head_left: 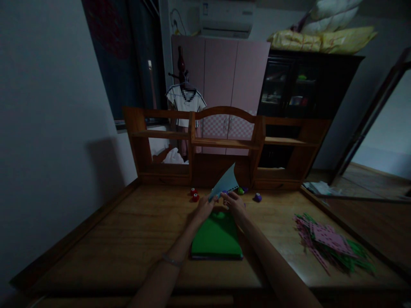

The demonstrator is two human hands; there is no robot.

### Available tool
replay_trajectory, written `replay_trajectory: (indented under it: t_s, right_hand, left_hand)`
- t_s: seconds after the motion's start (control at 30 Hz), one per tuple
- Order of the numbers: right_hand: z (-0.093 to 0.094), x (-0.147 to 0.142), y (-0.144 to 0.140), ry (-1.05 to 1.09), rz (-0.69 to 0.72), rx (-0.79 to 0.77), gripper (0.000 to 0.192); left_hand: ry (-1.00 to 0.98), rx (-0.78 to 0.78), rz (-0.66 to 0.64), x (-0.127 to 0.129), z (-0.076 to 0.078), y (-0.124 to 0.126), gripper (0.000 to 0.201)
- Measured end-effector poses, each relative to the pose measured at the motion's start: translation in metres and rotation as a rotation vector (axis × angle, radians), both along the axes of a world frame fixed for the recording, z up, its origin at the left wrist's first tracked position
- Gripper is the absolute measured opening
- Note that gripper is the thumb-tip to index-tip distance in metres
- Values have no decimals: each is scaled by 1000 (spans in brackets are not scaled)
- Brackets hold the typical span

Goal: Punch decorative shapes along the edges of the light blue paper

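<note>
Though curved — a light-blue sheet (pixel 226 180)

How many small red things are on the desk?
2: the nearer red thing sits left of the blue sheet, the farther red thing just beyond the first. Others could be hidden.

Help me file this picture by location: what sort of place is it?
Probably a room in a home, perhaps a bedroom or study: there's a wooden desk, a tall pink cupboard and a shirt hanging on a coat stand.
</note>
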State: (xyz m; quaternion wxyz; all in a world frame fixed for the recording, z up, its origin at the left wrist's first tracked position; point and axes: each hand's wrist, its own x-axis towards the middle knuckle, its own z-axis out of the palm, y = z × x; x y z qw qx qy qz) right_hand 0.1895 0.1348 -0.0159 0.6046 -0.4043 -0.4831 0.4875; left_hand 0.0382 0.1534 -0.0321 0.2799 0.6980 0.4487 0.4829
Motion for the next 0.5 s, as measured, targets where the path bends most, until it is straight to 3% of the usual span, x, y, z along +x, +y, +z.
replay_trajectory:
  t_s: [0.5]
  right_hand:
    - [-5, 4, 4, -61, -29, 11, 33]
  left_hand:
    - [55, -10, 14, -1, 2, -2, 44]
